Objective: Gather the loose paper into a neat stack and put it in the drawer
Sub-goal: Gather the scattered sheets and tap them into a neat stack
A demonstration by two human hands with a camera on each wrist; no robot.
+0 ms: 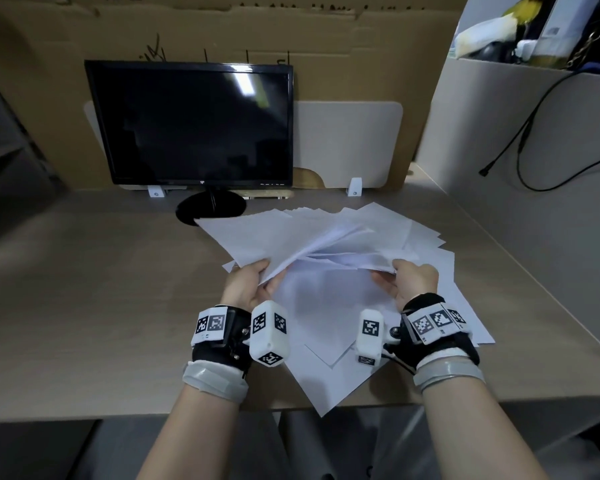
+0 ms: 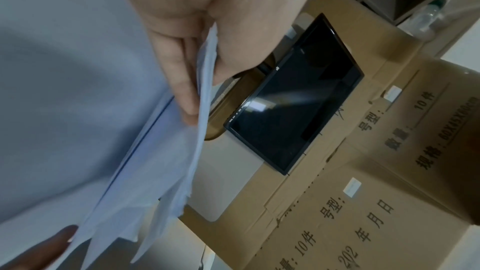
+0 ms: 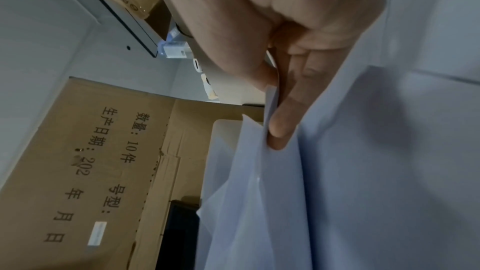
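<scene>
Ahead, monitor (image 1: 191,124) behind paper (image 1: 319,233) — both hands gripping sheets.

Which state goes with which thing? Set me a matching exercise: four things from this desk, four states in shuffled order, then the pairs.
Things:
1. monitor
2. lifted sheets
3. left hand
4. black cable

States:
A. hangs over the grey side panel
B. fanned out untidily, held above the desk
C. screen dark
D. pinches the sheets' near left edge

Pairs: 1-C, 2-B, 3-D, 4-A
</scene>
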